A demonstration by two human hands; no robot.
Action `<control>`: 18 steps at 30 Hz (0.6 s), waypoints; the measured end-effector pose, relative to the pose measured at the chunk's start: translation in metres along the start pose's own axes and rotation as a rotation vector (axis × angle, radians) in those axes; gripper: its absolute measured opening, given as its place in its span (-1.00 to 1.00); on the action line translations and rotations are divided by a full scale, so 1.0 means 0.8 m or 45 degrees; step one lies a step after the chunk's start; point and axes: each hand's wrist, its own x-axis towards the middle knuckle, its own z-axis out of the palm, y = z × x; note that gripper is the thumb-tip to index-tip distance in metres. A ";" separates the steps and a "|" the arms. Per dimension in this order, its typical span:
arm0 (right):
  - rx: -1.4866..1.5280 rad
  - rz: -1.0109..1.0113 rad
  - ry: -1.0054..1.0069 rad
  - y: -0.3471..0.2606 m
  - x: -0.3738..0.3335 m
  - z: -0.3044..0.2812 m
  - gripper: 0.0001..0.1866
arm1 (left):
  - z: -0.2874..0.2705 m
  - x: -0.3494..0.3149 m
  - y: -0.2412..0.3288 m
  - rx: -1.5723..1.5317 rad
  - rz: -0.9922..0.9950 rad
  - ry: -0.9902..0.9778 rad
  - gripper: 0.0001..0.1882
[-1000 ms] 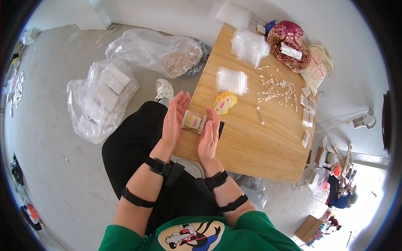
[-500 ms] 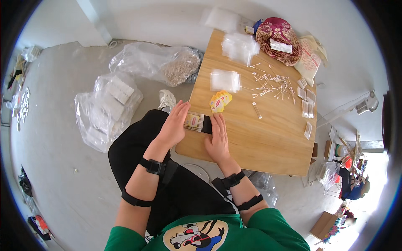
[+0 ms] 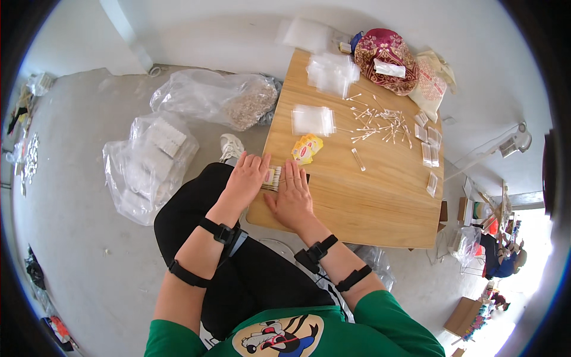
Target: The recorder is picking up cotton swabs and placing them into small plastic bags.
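Observation:
Between my hands, at the near left edge of the wooden table, lies a pack of cotton swabs (image 3: 272, 177) with a yellow card partly showing. My left hand (image 3: 245, 180) rests flat over the pack's left end, fingers stretched out. Fingers extended, my right hand (image 3: 292, 196) presses down on the pack's right side. From under it peeks the edge of a flat black piece (image 3: 307, 178), mostly covered. Just beyond my right fingertips is a small fanned pile of yellow cards (image 3: 306, 149).
Clear plastic bags (image 3: 313, 121) lie stacked past the cards, with another stack (image 3: 332, 74) farther back. Loose cotton swabs (image 3: 383, 124) are scattered across the wooden table (image 3: 369, 208). Small filled packs (image 3: 429, 153) line its right edge. Big plastic sacks (image 3: 148, 160) stand on the floor at left.
My right hand has slid left across the black piece onto the swab pack, covering more of both. My left hand has turned flatter over the pack's left end. The view has shifted slightly.

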 end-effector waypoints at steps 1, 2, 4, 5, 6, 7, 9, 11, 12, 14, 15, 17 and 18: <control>-0.030 -0.021 -0.052 -0.004 0.002 -0.002 -0.12 | -0.001 0.000 -0.001 0.010 0.013 0.067 -0.50; -0.036 -0.019 -0.050 -0.010 0.005 -0.002 -0.12 | -0.002 0.000 -0.001 0.007 0.015 0.073 -0.50; -0.075 -0.032 -0.050 -0.020 0.010 0.000 -0.12 | -0.004 0.001 -0.003 0.014 0.038 0.012 -0.48; -0.071 -0.032 -0.051 -0.022 0.012 0.001 -0.12 | -0.005 0.002 -0.003 0.015 0.038 0.008 -0.48; -0.076 -0.039 -0.031 -0.024 0.014 0.002 -0.13 | -0.007 0.003 -0.004 -0.012 0.044 0.013 -0.47; -0.080 -0.046 -0.012 -0.025 0.015 0.002 -0.14 | -0.007 0.003 -0.004 -0.039 0.050 0.016 -0.46; -0.063 -0.054 -0.026 -0.027 0.014 0.003 -0.14 | -0.010 0.000 -0.006 -0.061 0.043 0.019 -0.45; -0.049 -0.055 -0.031 -0.025 0.015 0.003 -0.15 | -0.013 0.000 -0.007 -0.081 0.045 0.026 -0.44; 0.018 -0.051 0.004 -0.022 0.013 0.002 -0.15 | -0.015 -0.001 -0.006 -0.075 0.054 0.092 -0.43; 0.096 -0.043 0.041 -0.016 0.011 0.006 -0.15 | -0.020 -0.003 -0.010 -0.065 0.068 0.149 -0.42; 0.120 -0.015 0.090 -0.012 0.011 0.008 -0.15 | -0.022 -0.005 -0.014 -0.079 0.009 0.155 -0.42; 0.144 0.034 0.164 -0.010 0.005 0.006 -0.14 | -0.026 -0.012 -0.018 -0.092 -0.063 0.155 -0.41; 0.147 0.031 0.159 -0.013 0.003 0.007 -0.14 | -0.026 -0.013 -0.023 -0.095 -0.071 0.101 -0.43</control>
